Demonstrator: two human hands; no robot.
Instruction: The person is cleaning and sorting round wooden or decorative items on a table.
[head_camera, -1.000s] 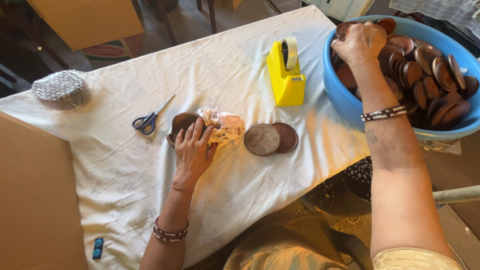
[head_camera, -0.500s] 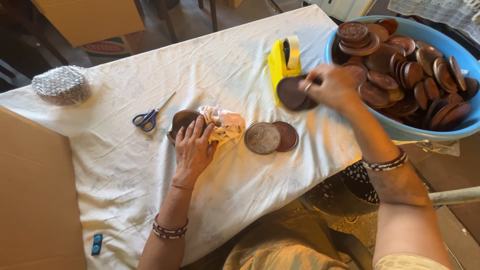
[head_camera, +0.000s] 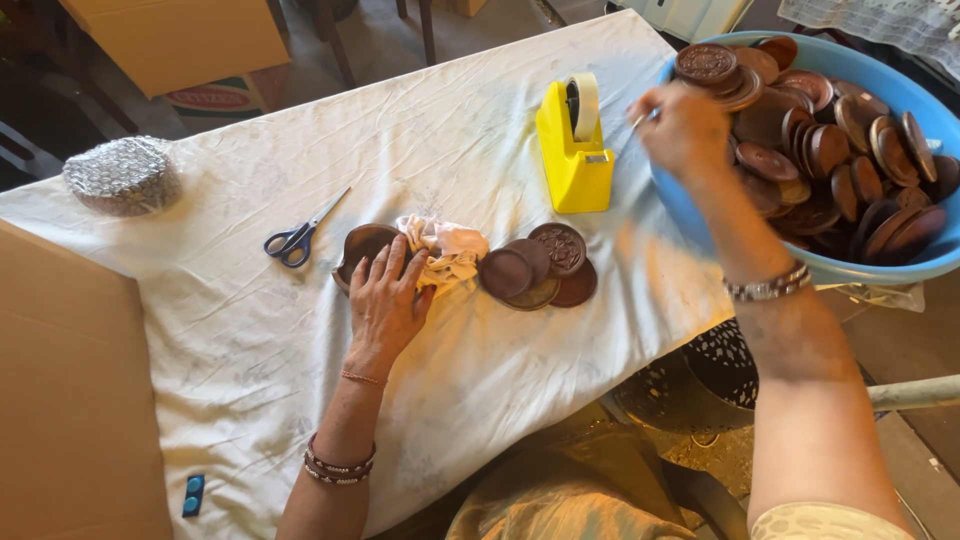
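Observation:
My left hand (head_camera: 385, 295) lies flat, fingers spread, on a brown round disc (head_camera: 360, 243) and on the edge of a crumpled pale cloth (head_camera: 448, 250) on the white tablecloth (head_camera: 250, 340). Just right of the cloth is a small pile of brown discs (head_camera: 538, 268), the top right one patterned. My right hand (head_camera: 682, 130) is raised and blurred at the near rim of a blue basin (head_camera: 860, 268) heaped with brown discs (head_camera: 830, 140). Its fingers are curled away from the camera and I see no disc in it.
A yellow tape dispenser (head_camera: 575, 150) stands between the pile and the basin. Blue-handled scissors (head_camera: 300, 235) lie left of my left hand. A bubble-wrapped bundle (head_camera: 122, 175) sits at the far left corner. Cardboard (head_camera: 70, 400) borders the table's left. A perforated metal vessel (head_camera: 700, 380) sits below the table.
My right hand took a brown disc from the basin, carried it left, and the pile now has an added patterned disc; the hand is back at the basin rim. My left hand stayed put.

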